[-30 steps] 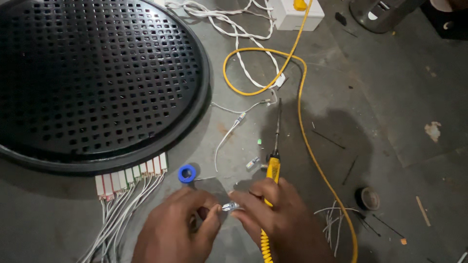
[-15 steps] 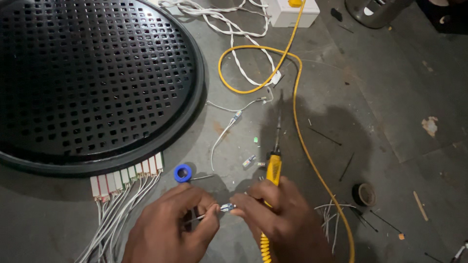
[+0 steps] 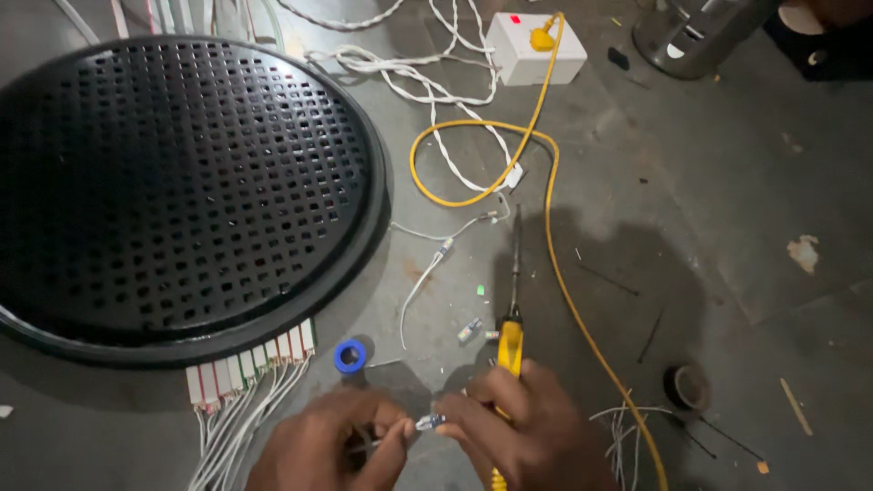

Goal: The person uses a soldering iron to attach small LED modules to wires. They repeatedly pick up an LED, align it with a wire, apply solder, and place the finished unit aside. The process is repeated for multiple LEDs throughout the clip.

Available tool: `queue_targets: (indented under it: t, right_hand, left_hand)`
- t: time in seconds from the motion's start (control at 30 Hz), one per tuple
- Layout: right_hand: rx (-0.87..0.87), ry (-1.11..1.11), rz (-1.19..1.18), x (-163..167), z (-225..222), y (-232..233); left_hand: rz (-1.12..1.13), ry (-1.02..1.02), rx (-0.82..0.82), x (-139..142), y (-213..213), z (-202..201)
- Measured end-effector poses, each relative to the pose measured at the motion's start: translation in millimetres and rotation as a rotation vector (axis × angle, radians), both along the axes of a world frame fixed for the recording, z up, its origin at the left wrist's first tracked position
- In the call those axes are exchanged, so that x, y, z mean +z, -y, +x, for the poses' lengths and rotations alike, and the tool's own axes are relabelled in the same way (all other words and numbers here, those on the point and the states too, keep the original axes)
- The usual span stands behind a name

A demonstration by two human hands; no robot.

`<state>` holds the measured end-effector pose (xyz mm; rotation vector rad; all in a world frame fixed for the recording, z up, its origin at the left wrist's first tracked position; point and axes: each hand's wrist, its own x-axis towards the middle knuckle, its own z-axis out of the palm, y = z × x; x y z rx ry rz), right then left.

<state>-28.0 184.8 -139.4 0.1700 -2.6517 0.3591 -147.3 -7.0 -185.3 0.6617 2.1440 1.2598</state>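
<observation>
Low down, small connector [image 3: 429, 422] pinched between both hands, left hand [image 3: 336, 450], right hand [image 3: 523, 432]

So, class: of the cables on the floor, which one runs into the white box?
The yellow cable: its yellow plug sits in the white box, and it loops down past the right hand. The white wires only lie nearby.

Floor [image 3: 746, 227] looked like matt grey concrete, rough & stained. Round perforated grille [image 3: 173, 182] was black metal w/ slight sheen. Soldering iron [image 3: 511, 318] had yellow plastic handle, dull metal shaft; its cord [image 3: 546, 182] was glossy yellow plastic. White socket box [image 3: 536, 50] was smooth plastic. Blue tape roll [image 3: 349, 355] looked glossy. Can [image 3: 691, 36] at floor's far edge was shiny metal.
</observation>
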Motion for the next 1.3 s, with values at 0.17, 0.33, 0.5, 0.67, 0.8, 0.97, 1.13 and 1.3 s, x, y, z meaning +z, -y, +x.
queue_targets:
  t: [0.17,0.33,0.5,0.67,0.8,0.97,1.13,1.3]
  right_hand:
    - [0.013,-0.005,0.03,1.8,0.1,-8.4]
    - [0.015,-0.039,-0.127,14.4,1.1,-20.1]
    - [-0.272,0.148,-0.322,29.5,24.4,-54.4]
    - [-0.271,0.05,-0.421,24.0,38.1,-92.6]
    - [-0.175,-0.211,-0.733,21.4,35.2,-109.3]
    - [-0.206,-0.224,-0.253,35.8,44.5,-117.6]
    - [-0.203,-0.174,-0.246,44.8,47.9,-126.6]
    - [-0.251,-0.155,-0.323,44.9,45.0,-128.3]
  left_hand:
    - [-0.196,0.099,0.043,-11.1,6.7,4.1]
    - [-0.21,0.094,0.024,-16.3,7.6,2.5]
    - [0.036,0.006,0.198,-19.4,-11.3,20.7]
    - [0.056,-0.227,0.35,4.3,-48.9,31.5]
    - [0.201,-0.602,0.39,43.7,-95.9,23.6]
    - [-0.155,-0.679,0.425,72.4,-147.1,10.7]
    - [-0.342,-0.835,0.346,59.8,-162.0,1.7]
    - [-0.553,-0.822,0.166,50.8,-168.5,-13.1]
